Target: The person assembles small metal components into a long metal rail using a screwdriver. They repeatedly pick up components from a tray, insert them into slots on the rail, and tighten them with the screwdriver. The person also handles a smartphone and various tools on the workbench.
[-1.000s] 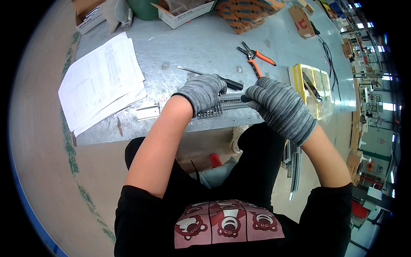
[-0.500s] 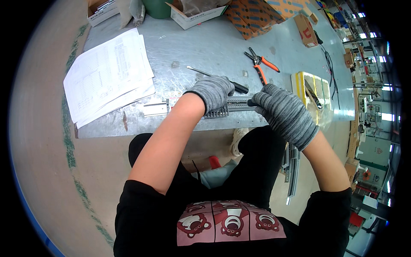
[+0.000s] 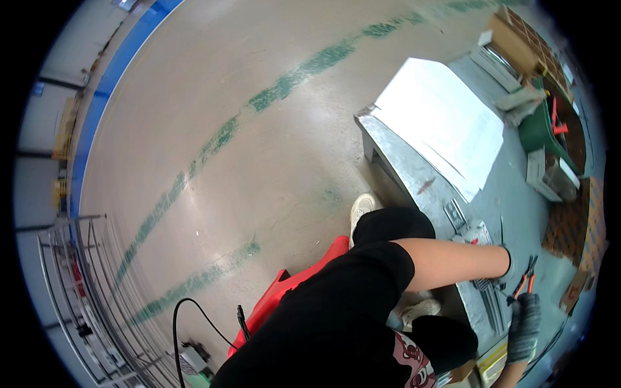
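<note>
My left forearm stretches right across the metal table; only the dark cuff of the grey knit glove on my left hand point(image 3: 507, 262) shows, and its fingers are hidden. Under and beside that arm lies a metal mounting rail point(image 3: 455, 215) carrying a white component point(image 3: 479, 233) and grey terminal blocks point(image 3: 495, 309). My right hand point(image 3: 524, 326), in a grey striped glove, is at the lower right beside the terminal blocks. Its fingers are too small and blurred to read. Just beyond them are orange-handled pliers point(image 3: 527, 277).
Paper sheets point(image 3: 446, 123) cover the table's left corner. Cardboard boxes point(image 3: 569, 220) and a green bin point(image 3: 540, 132) stand along the far side. A yellow-edged tray point(image 3: 495, 362) sits near my right wrist. A red stool point(image 3: 284, 288), black cable point(image 3: 176, 323) and wire rack point(image 3: 71, 278) are left.
The view has swung left, bringing the floor, stool and rack into sight. The table and both hands now appear toward the right. My left fingers, visible before, are now hidden.
</note>
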### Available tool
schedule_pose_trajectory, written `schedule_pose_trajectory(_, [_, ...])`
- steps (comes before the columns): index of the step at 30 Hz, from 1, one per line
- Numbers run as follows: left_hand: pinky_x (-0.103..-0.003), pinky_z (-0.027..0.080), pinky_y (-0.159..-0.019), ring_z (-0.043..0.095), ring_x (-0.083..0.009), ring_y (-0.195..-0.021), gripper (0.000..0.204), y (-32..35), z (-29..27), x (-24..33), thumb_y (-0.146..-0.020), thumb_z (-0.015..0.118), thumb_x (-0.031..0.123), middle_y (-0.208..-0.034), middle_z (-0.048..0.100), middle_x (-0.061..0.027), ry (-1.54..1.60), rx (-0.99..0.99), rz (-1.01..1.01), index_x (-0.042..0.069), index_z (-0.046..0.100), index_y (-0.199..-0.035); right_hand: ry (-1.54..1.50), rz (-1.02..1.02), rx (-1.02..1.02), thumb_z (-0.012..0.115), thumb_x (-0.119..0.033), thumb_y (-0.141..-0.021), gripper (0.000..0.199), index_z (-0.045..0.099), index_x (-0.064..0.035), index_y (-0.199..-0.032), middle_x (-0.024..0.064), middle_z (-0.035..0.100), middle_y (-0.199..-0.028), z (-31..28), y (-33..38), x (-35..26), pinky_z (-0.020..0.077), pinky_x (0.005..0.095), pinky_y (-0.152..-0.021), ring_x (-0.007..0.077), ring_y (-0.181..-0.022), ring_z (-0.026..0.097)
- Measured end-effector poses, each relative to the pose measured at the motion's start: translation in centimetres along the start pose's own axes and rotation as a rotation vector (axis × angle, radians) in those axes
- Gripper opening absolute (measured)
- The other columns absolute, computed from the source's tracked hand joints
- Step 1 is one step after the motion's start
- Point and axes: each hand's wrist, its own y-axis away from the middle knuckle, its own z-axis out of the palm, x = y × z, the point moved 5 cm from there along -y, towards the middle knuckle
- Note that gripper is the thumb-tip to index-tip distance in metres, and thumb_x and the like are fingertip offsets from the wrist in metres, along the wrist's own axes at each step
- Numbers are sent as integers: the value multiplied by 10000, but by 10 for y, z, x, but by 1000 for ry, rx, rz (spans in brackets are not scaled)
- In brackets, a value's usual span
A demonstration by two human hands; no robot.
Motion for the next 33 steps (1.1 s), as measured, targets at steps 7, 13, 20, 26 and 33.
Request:
schedule_pose_trajectory(7, [-414,482,-899,640,-301,-1025,269,-8,1,24,-888,489,175,-1057,676,-143,1,22,42,107,693,-1050,23,-115,-28,563,59,-820,241,534,12,-1054,156,568,-978,-4,-4,8,501,350,-808,262,-902,657])
schedule_pose_trajectory(13, [-413,485,-897,647,-298,-1023,278,-23,-25,25,-898,480,188,-1051,686,-142,-67,130,144,118,699,-1054,-21,-143,36,546,160,-727,536,515,-18,-1232,176,567,-1084,-9,-4,15,515,366,-830,312,-992,633])
schedule_pose_trajectory(20, [-435,495,-858,649,-310,-1004,250,-4,-9,-31,-858,568,203,-1067,681,-123,-187,-309,-174,136,696,-1061,34,-213,28,626,-184,-852,233,582,-58,-1044,171,593,-908,-14,-43,-19,478,474,-741,394,-844,591])
schedule_pose_trajectory(26, [-428,491,-854,645,-305,-983,233,4,-2,-27,-840,601,210,-1043,680,-127,-175,-346,-142,119,696,-1033,97,43,-178,623,-266,-864,372,558,-59,-1166,197,564,-1009,8,-33,-11,488,464,-760,392,-876,594])
schedule_pose_trajectory(33, [-414,493,-851,643,-317,-931,272,8,-5,-38,-850,614,223,-1001,682,-148,-120,-416,-196,87,665,-1081,120,179,-319,619,-121,-823,467,502,-116,-1275,195,556,-1085,6,-40,-20,478,459,-860,404,-963,583])
